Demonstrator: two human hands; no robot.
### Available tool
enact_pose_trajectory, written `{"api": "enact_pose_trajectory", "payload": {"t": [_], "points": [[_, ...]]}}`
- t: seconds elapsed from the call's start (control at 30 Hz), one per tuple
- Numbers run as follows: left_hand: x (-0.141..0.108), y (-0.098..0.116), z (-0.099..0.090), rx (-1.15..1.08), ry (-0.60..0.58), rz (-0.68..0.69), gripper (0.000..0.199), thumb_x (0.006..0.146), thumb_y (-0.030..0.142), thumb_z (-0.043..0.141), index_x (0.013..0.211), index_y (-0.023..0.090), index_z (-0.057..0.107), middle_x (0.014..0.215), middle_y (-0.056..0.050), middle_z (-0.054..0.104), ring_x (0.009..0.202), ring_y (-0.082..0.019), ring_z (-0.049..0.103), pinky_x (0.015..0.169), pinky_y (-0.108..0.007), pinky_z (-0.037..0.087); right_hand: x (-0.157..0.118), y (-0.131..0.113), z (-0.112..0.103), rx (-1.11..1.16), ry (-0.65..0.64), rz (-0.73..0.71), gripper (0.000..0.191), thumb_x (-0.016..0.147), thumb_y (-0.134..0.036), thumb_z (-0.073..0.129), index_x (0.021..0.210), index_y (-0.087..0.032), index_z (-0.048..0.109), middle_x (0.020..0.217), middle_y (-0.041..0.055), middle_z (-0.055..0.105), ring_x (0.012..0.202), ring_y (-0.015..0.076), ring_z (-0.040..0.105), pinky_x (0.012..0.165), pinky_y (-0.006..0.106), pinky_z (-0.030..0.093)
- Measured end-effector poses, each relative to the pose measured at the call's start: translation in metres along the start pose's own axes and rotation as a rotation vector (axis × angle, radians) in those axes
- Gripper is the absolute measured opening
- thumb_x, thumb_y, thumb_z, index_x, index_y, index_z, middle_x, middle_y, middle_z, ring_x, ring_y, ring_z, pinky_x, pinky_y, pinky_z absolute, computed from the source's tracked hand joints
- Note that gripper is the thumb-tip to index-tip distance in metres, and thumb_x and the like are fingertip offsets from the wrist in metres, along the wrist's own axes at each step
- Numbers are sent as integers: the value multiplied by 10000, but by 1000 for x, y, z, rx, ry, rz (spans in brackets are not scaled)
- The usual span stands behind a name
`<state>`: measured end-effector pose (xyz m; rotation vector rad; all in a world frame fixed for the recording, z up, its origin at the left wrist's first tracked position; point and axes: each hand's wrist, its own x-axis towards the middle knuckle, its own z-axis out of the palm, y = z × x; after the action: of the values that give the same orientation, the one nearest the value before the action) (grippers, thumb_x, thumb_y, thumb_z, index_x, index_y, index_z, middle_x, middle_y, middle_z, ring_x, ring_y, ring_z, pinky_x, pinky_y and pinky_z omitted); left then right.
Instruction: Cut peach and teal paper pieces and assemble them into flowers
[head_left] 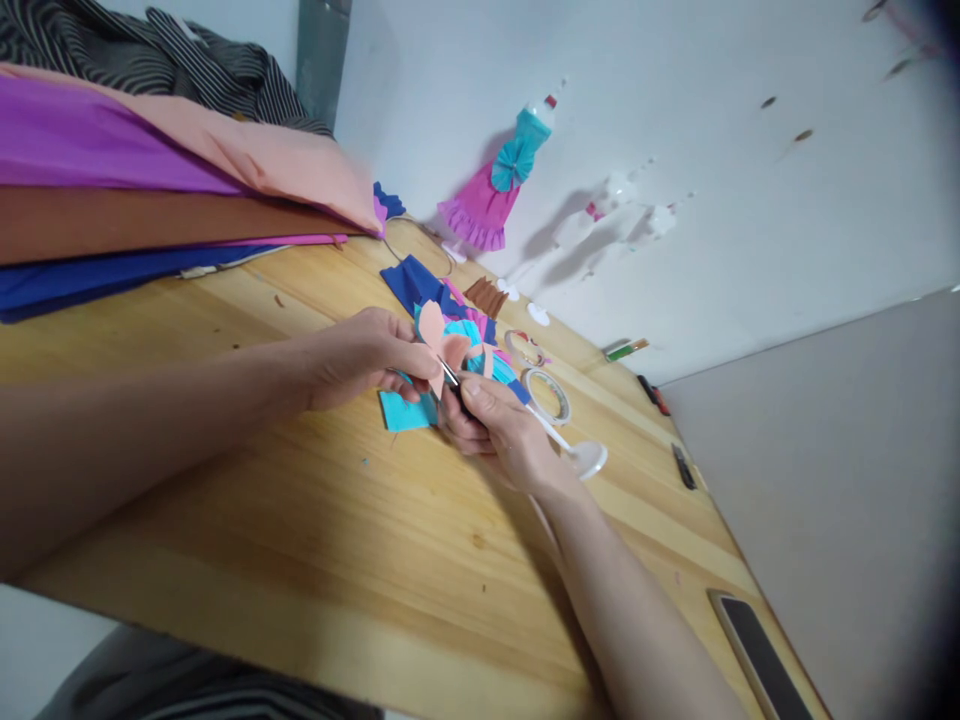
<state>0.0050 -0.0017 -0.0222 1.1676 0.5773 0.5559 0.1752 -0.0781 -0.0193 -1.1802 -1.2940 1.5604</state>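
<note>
My left hand (pixel 379 358) is closed, pinching a peach paper piece (pixel 430 325) with petal-like shapes. Scissors (pixel 449 375) are in my right hand (pixel 495 420), their metal blades against the lower part of that paper; the handles are mostly covered by my fingers. Right behind both hands lies a pleated turquoise paper piece (pixel 491 368), partly hidden. A flat turquoise sheet (pixel 407 411) rests on the table below my left fingers. A white stand with a round base (pixel 589 460) lies on its side beyond my right hand.
Rolls of tape (pixel 549 396), blue paper (pixel 411 283) and brown pleated paper (pixel 486 296) lie beyond my hands. A doll form in a pink skirt (pixel 480 210) stands by the wall. Stacked coloured sheets (pixel 150 220) fill the left; a phone (pixel 761 655) lies at right, a cutter (pixel 683 467) farther back.
</note>
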Motion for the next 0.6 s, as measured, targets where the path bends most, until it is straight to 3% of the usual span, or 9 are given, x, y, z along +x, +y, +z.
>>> {"api": "enact_pose_trajectory", "payload": {"t": [0.4,0.6], "points": [[-1,3,-4,-103,-45,-24,225,786,256,606,717,66,705,695,-92,655,687,-147,562,632,-260,451,0,0,2,90,74,14,390,739,-509,659,642,-181,474,478,-95,257,412,48,156,390,209,86],[1,2,-4,-111,17,-28,160,729,229,661,689,76,687,716,-97,666,678,-144,571,643,-270,478,1,1,3,62,95,-6,393,742,-512,647,629,-183,464,479,-94,264,405,46,160,393,212,88]]}}
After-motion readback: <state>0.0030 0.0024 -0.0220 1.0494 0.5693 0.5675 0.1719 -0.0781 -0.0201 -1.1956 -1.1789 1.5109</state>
